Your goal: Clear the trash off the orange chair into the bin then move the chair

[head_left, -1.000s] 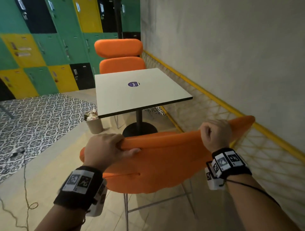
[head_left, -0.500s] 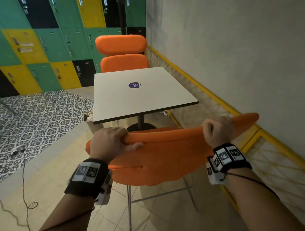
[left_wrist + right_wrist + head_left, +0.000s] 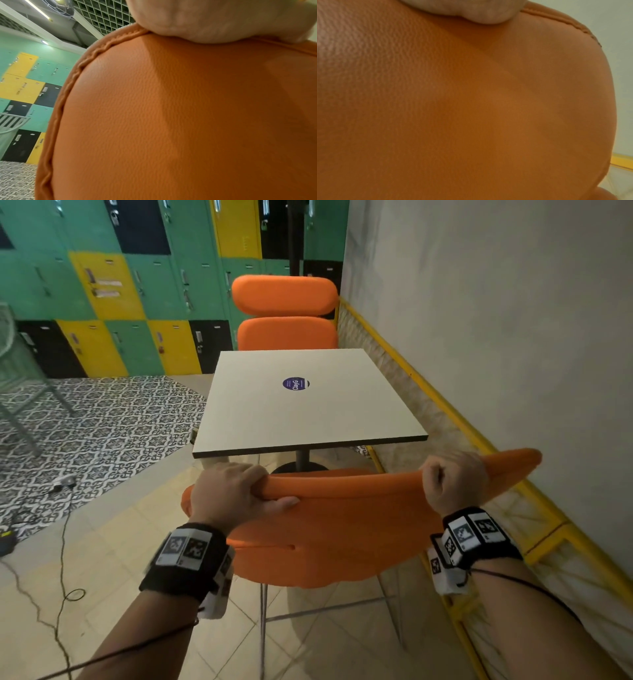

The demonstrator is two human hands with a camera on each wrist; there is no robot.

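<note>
While I stand behind the orange chair (image 3: 342, 529), both my hands hold the top edge of its back. My left hand (image 3: 233, 494) grips the left end, with my fingers curled over the top and my thumb (image 3: 284, 503) lying flat on the side that faces me. My right hand (image 3: 452, 481) is wrapped tight around the right end like a fist. My hands are well apart, one near each end of the back. Both wrist views are filled with bumpy orange leather, with a bit of my hand pressed on the top edge.

The chair stands on the pale floor tiles (image 3: 113, 559), just in front of the white square table (image 3: 301, 405). A round purple sticker (image 3: 295, 384) sits on the table top. Another orange chair (image 3: 286, 313) is on the far side of the table. A grey wall (image 3: 496, 320) with a yellow rail (image 3: 455, 419) runs along my right. Green, yellow and black lockers (image 3: 137, 302) stand far back. A black cord (image 3: 63, 577) lies on the floor to my left.
</note>
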